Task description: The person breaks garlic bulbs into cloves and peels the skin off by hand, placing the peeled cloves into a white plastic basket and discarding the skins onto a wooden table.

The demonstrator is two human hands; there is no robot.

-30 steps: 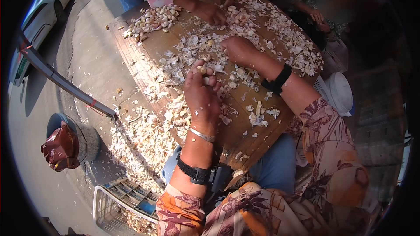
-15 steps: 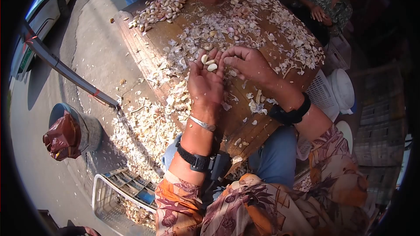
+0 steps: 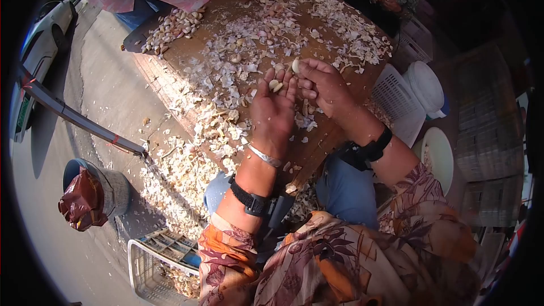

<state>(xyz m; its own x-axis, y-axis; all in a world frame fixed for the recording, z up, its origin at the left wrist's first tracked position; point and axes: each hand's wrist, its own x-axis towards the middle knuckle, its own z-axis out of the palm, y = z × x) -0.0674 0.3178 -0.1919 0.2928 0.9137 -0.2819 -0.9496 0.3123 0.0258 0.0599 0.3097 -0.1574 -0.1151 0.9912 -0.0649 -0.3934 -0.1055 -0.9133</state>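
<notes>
Head | right fingers [image 3: 315, 72] now pinch one garlic clove [image 3: 296, 66] | unclenched left fingers [image 3: 292, 86] cradle two cloves [image 3: 273, 84], previously three

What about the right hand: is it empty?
No, the right hand pinches a peeled garlic clove.

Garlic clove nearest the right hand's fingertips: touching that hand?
Touching. The head view shows the garlic clove pinched in the right hand, with no visible gap.
</notes>
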